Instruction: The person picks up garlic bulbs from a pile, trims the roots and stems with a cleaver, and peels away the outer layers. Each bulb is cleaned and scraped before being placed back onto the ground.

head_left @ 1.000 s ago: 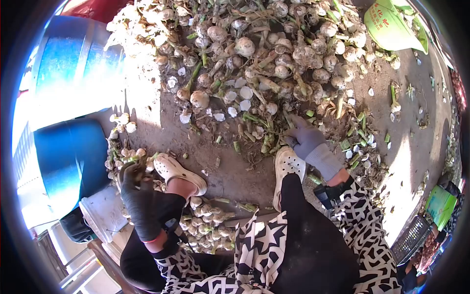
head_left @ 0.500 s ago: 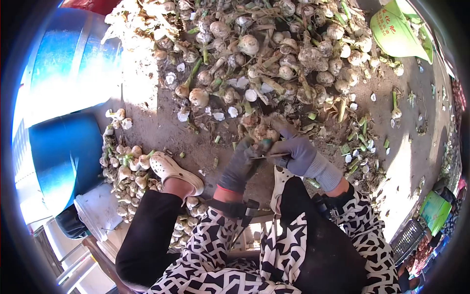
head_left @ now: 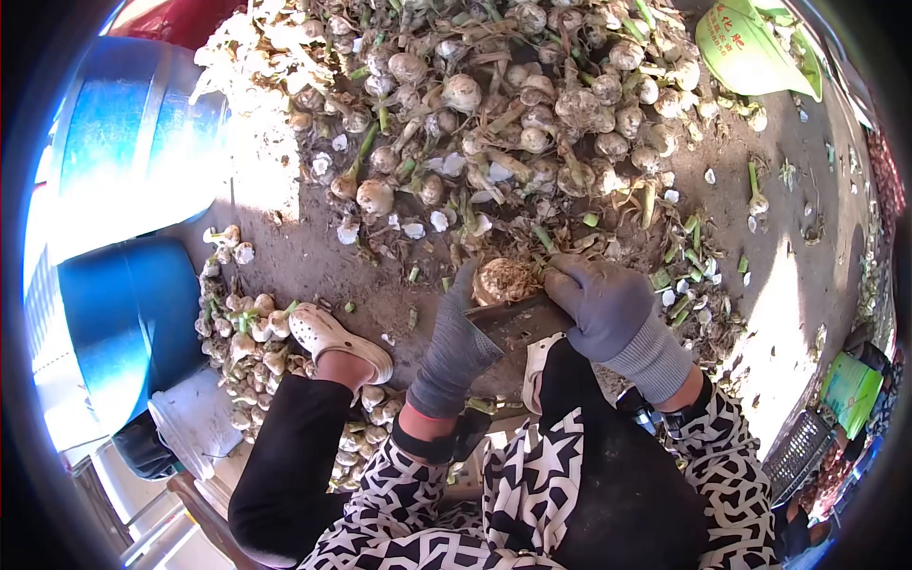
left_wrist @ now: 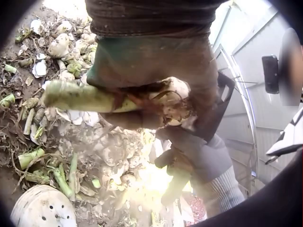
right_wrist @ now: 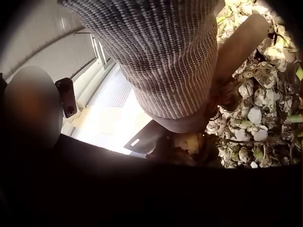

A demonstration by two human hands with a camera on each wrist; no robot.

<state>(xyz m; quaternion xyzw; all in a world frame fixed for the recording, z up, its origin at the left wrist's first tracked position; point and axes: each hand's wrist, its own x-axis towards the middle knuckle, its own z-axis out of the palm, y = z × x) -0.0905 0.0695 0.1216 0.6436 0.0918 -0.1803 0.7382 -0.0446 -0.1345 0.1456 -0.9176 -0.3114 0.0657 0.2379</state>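
Observation:
In the head view, my gloved left hand (head_left: 451,347) grips a garlic bulb (head_left: 505,282), its brown root side facing up toward the camera. The bulb's thick green stem (left_wrist: 78,97) sticks out past the left fingers in the left wrist view. My gloved right hand (head_left: 608,294) holds a knife with a broad dark blade (head_left: 518,321). That blade lies across the near side of the bulb, between the two hands. Both hands are close together above the ground, just short of the big heap of garlic (head_left: 463,93). The knife's handle is hidden in the right hand.
Trimmed garlic bulbs (head_left: 249,356) lie in a pile by the left shoe (head_left: 328,332). Blue barrels (head_left: 128,313) and a white bucket (head_left: 195,418) stand at the left. A green-yellow bag (head_left: 746,47) is at the back right. Cut stems (head_left: 698,256) litter the ground.
My left hand has come from the trimmed pile at the left to the middle and now grips a garlic bulb. My right hand has drawn back from the heap's edge, and the knife blade now shows broadly.

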